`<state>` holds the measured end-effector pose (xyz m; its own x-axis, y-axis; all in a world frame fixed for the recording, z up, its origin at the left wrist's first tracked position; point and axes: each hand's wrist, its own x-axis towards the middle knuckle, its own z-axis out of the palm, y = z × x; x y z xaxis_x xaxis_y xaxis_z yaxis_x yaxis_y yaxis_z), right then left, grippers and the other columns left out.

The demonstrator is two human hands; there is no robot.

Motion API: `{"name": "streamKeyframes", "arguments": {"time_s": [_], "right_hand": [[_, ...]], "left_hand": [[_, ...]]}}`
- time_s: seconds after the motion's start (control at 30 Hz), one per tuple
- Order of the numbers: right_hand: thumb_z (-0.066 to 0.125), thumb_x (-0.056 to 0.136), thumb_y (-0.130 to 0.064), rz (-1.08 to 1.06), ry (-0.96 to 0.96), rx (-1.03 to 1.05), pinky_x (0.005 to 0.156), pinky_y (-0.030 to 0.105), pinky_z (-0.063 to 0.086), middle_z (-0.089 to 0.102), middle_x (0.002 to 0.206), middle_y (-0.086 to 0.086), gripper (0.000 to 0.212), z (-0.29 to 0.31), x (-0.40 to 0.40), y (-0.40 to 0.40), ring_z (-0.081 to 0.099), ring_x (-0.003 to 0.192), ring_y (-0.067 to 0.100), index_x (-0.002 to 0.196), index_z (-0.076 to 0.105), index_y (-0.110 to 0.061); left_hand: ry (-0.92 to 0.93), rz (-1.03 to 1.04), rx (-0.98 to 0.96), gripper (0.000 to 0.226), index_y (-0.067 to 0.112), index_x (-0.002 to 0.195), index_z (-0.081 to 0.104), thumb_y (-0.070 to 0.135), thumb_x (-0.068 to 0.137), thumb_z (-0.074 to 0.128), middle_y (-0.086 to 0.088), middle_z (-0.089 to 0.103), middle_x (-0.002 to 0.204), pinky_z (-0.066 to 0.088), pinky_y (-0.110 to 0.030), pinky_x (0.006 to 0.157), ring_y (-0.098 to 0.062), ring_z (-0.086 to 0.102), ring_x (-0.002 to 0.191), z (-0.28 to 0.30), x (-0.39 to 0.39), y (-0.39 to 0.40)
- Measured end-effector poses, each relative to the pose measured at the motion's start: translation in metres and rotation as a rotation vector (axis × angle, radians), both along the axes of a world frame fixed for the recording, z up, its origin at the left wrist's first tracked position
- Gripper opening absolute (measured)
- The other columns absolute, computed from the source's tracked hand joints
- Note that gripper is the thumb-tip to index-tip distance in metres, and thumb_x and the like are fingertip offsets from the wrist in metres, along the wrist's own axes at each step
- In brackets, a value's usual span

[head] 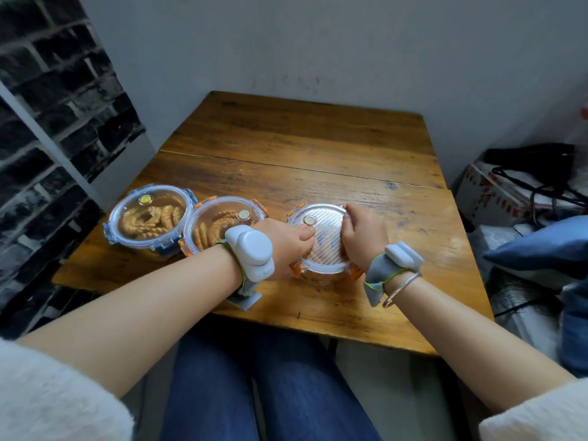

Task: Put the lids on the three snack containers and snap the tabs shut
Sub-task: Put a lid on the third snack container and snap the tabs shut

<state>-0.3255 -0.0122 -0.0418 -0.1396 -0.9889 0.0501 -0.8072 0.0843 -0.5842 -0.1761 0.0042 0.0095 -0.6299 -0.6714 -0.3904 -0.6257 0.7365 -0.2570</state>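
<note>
Three round clear snack containers stand on the wooden table. The left one has blue tabs and a lid with a yellow valve; twisted snacks show inside. The middle one has orange tabs and a lid on it. The right one has orange tabs, and its clear lid lies on top. My left hand grips that lid's near-left rim, thumb pressed on top. My right hand holds the right rim, fingers curled over the edge. The tabs under my hands are hidden.
A grey wall runs behind the table and a dark brick-pattern wall stands to the left. Boxes, a black bag and a blue cushion are piled at the right. My legs in blue jeans are below the table's near edge.
</note>
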Motion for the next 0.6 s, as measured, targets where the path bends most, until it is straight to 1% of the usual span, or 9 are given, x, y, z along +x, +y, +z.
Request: {"name": "streamKeyframes", "arguments": {"time_s": [0.17, 0.3, 0.37, 0.4, 0.43, 0.47, 0.5, 0.53, 0.6], "right_hand": [[0.039, 0.095, -0.006, 0.013, -0.018, -0.040, 0.086, 0.025, 0.027, 0.059, 0.123, 0.022, 0.032, -0.004, -0.002, -0.002, 0.050, 0.116, 0.033, 0.122, 0.053, 0.002], [0.040, 0.095, -0.006, 0.003, -0.062, -0.043, 0.088, 0.024, 0.026, 0.058, 0.125, 0.021, 0.033, -0.004, -0.001, -0.001, 0.048, 0.118, 0.033, 0.124, 0.052, 0.002], [0.039, 0.095, -0.007, 0.007, -0.057, -0.046, 0.088, 0.024, 0.027, 0.058, 0.127, 0.020, 0.034, -0.003, 0.001, -0.001, 0.048, 0.119, 0.032, 0.126, 0.051, 0.001], [0.039, 0.095, -0.008, 0.000, -0.056, -0.043, 0.090, 0.024, 0.027, 0.057, 0.128, 0.018, 0.035, -0.003, 0.000, -0.001, 0.047, 0.121, 0.031, 0.127, 0.050, -0.001], [0.038, 0.095, -0.009, -0.011, -0.057, -0.035, 0.093, 0.024, 0.028, 0.056, 0.131, 0.017, 0.036, -0.005, -0.001, -0.002, 0.046, 0.123, 0.030, 0.129, 0.049, -0.002], [0.038, 0.096, -0.009, -0.018, -0.062, -0.035, 0.096, 0.025, 0.029, 0.055, 0.132, 0.016, 0.037, -0.004, 0.000, -0.002, 0.046, 0.125, 0.029, 0.130, 0.048, -0.003], [0.038, 0.096, -0.009, -0.024, -0.066, -0.026, 0.098, 0.026, 0.030, 0.055, 0.134, 0.015, 0.037, -0.005, -0.001, -0.002, 0.046, 0.126, 0.028, 0.131, 0.048, -0.004], [0.038, 0.096, -0.010, -0.028, -0.062, -0.028, 0.099, 0.027, 0.031, 0.055, 0.134, 0.015, 0.037, -0.004, 0.000, -0.002, 0.046, 0.125, 0.028, 0.131, 0.048, -0.004], [0.038, 0.096, -0.010, -0.030, -0.043, -0.027, 0.098, 0.029, 0.035, 0.056, 0.132, 0.016, 0.037, -0.003, 0.001, -0.002, 0.049, 0.123, 0.029, 0.130, 0.049, -0.004]], "left_hand": [[-0.006, -0.015, 0.004, 0.061, 0.014, 0.150, 0.019, 0.030, 0.097, 0.044, 0.002, 0.010, 0.162, 0.041, -0.037, 0.110, -0.016, 0.028, 0.145, -0.004, 0.002, -0.003], [0.032, -0.010, -0.023, 0.062, 0.014, 0.150, 0.020, 0.030, 0.096, 0.047, 0.001, 0.013, 0.162, 0.037, -0.035, 0.114, -0.016, 0.025, 0.146, -0.011, 0.008, -0.003], [0.042, 0.020, -0.032, 0.062, 0.011, 0.148, 0.025, 0.029, 0.094, 0.052, -0.002, 0.018, 0.161, 0.042, -0.035, 0.110, -0.017, 0.031, 0.144, -0.013, 0.010, 0.000], [0.091, -0.001, -0.067, 0.063, 0.007, 0.143, 0.037, 0.027, 0.088, 0.061, -0.007, 0.030, 0.156, 0.050, -0.035, 0.102, -0.017, 0.043, 0.137, -0.016, 0.008, 0.000], [0.151, -0.039, -0.109, 0.063, 0.002, 0.128, 0.055, 0.024, 0.073, 0.077, -0.013, 0.052, 0.142, 0.060, -0.033, 0.084, -0.018, 0.063, 0.119, -0.021, 0.007, -0.003], [0.133, -0.041, -0.129, 0.058, 0.001, 0.103, 0.071, 0.019, 0.051, 0.088, -0.015, 0.071, 0.116, 0.063, -0.030, 0.060, -0.018, 0.076, 0.089, -0.019, 0.009, 0.000], [0.158, -0.056, -0.135, 0.053, 0.002, 0.081, 0.076, 0.014, 0.032, 0.091, -0.012, 0.079, 0.092, 0.059, -0.026, 0.042, -0.018, 0.077, 0.065, -0.026, 0.011, 0.000], [0.210, -0.049, -0.147, 0.050, 0.004, 0.070, 0.076, 0.012, 0.024, 0.091, -0.009, 0.079, 0.079, 0.054, -0.024, 0.034, -0.017, 0.075, 0.053, -0.031, 0.013, -0.001], [0.229, -0.061, -0.180, 0.049, 0.004, 0.076, 0.075, 0.015, 0.031, 0.091, -0.008, 0.079, 0.083, 0.057, -0.026, 0.038, -0.017, 0.076, 0.059, -0.029, 0.010, -0.004]]}}
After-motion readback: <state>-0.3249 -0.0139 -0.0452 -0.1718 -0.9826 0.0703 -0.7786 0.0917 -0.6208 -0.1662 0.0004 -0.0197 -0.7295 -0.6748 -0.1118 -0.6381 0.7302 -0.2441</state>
